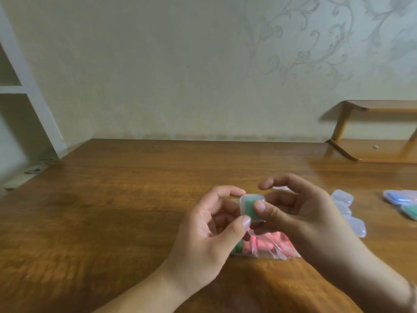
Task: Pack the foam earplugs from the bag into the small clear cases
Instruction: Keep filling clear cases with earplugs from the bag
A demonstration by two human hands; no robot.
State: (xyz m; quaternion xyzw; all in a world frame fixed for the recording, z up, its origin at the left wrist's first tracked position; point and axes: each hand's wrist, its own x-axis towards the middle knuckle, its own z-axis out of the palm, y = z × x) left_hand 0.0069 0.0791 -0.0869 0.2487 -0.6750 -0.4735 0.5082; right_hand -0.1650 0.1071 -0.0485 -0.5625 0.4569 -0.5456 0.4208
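Above the table I hold a small clear case [247,205] with green foam earplugs inside. My left hand [209,233] pinches it between thumb and forefinger from the left. My right hand [300,213] grips it from the right, thumb pressed on its lid and forefinger raised. Beneath my hands lies a clear plastic bag [268,246] with pink and a few green earplugs. Several empty clear cases [345,207] lie just right of my right hand. Whether the held case's lid is fully closed I cannot tell.
Filled cases, one bluish [400,197] and one green [409,212], lie at the far right edge. A wooden shelf rack [372,132] stands at the back right of the wooden table [112,211]. A white shelf unit [27,93] is at the left.
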